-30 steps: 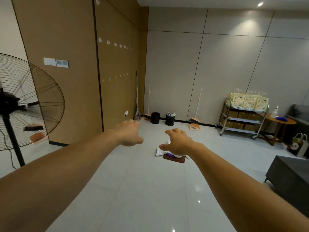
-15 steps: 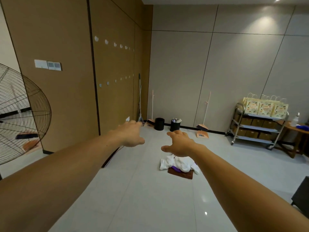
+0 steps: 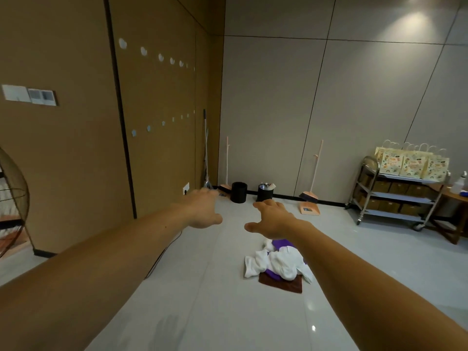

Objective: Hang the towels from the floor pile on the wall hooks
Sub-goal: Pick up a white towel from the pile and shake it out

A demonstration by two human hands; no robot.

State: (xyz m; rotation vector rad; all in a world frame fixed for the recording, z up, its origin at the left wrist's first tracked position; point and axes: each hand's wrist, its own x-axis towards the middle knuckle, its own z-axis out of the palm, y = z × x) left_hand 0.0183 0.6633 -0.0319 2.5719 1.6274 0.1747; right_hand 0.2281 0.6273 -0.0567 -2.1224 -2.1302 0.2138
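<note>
A small towel pile lies on the pale tiled floor ahead: white towels on top, a purple one under them and a brown one at the bottom. Both my arms stretch forward above the floor. My left hand is open and holds nothing. My right hand is open too, fingers spread, in the air above the far side of the pile. On the brown wall to the left runs an upper row of white hooks and a lower row of hooks; all are bare.
A standing fan is at the far left. Two black bins, brooms and a dustpan line the back wall. A metal cart with boxes and paper bags stands at the right. A dark cable runs along the floor by the wall.
The view has moved forward and to the right: the towel pile is closer and lower in view, the fan has slid off to the left. Both hands stay open and outstretched.
</note>
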